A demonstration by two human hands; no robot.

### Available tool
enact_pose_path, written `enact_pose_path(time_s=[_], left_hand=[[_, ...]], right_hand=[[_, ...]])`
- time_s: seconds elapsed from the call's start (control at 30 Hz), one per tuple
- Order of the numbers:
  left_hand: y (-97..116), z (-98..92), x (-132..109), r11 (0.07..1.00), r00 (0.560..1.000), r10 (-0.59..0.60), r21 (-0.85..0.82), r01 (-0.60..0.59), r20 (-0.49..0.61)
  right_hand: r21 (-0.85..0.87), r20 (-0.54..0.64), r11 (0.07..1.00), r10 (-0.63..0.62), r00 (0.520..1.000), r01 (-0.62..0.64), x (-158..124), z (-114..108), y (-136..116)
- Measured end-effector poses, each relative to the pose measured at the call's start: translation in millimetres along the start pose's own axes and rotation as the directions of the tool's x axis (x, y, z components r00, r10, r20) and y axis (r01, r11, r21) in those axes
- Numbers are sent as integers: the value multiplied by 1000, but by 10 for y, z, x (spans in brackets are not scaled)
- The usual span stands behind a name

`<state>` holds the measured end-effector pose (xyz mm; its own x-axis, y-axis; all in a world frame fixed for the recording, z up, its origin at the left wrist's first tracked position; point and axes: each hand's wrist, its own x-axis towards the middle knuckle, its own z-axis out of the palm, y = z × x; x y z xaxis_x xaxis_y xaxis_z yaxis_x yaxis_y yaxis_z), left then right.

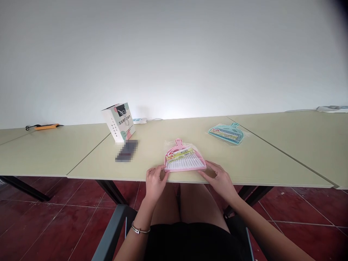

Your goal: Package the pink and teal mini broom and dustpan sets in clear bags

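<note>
Couldn't make out the pixelated, dark, flat object (127, 150) left of frame centre. Pinched the clear-wrapped pink plastic dustpan-and-brush set (184, 160), below centre, by its lower corners with left hand (156, 180) and right hand (219, 178).

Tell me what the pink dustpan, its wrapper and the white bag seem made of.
Pink dustpan: probably molded plastic, evenly colored with a smooth rim. Wrapper: likely thin plastic film, clear with shiny creases. White bag: apparently stiff paper or card, smooth-looking, printed, with crisp folded edges.
</note>
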<state>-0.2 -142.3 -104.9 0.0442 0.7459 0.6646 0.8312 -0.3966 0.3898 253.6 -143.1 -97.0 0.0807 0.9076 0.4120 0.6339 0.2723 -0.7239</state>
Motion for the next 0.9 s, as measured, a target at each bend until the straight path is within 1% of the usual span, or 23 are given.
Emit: enact_pose_path(time_s=[0.07, 0.1, 0.17, 0.23, 0.3, 0.33, 0.4, 0.47, 0.53, 0.57, 0.63, 0.7, 0.77, 0.8, 0.87, 0.9], left_hand=[[48, 28, -56, 1000, 997, -11, 2, 12, -78], [63, 20, -79, 1000, 996, -1, 1, 1, -84], [68, -34, -109, 997, 997, 71, -8, -71, -29], [41, -109, -125, 982, 979, 188, -36, -185, 77], [0, -165, -137, 961, 950, 276, -66, -269, 143], [-19, -180, -142, 955, 944, 296, -72, -288, 149], [-42, -185, -153, 952, 946, 305, -64, -299, 113], [-42, -173, -155, 949, 947, 314, -57, -310, 70], [-24, -165, -140, 940, 938, 340, -66, -336, 63], [-12, -164, -127, 933, 932, 356, -78, -351, 71], [5, -164, -91, 920, 920, 386, -103, -378, 68], [10, -163, -52, 912, 917, 399, -113, -394, 22], [3, -166, -20, 913, 919, 394, -105, -394, -21], [-1, -171, -8, 917, 922, 386, -101, -386, -23], [-6, -192, 5, 926, 930, 366, -101, -363, 10], [-5, -208, 7, 929, 933, 359, -105, -354, 30]], right_hand=[[-1, 9, 1000, -25, 1000, 25, 5, -24, 16], [-3, 24, 999, -42, 999, 42, 6, -45, 37], [-24, 54, 997, -77, 996, 78, 4, -90, 99], [-78, 59, 990, -116, 991, 121, -9, -126, 175], [-145, 9, 972, -186, 983, 185, -25, -141, 239], [-177, -25, 959, -230, 973, 222, -30, -142, 261], [-218, -52, 922, -339, 939, 320, -27, -139, 282], [-222, -7, 867, -460, 888, 447, -8, -140, 283], [-203, 51, 805, -561, 826, 558, 14, -147, 275], [-194, 61, 781, -594, 802, 593, 22, -148, 271], [-178, 46, 761, -627, 778, 624, 29, -142, 261], [-147, 16, 763, -634, 773, 629, 27, -121, 246], [-122, -10, 784, -614, 789, 609, 26, -95, 225], [-120, -19, 796, -599, 800, 593, 27, -86, 213], [-139, -29, 808, -581, 813, 572, 29, -79, 183], [-153, -30, 803, -587, 809, 577, 29, -83, 165]])
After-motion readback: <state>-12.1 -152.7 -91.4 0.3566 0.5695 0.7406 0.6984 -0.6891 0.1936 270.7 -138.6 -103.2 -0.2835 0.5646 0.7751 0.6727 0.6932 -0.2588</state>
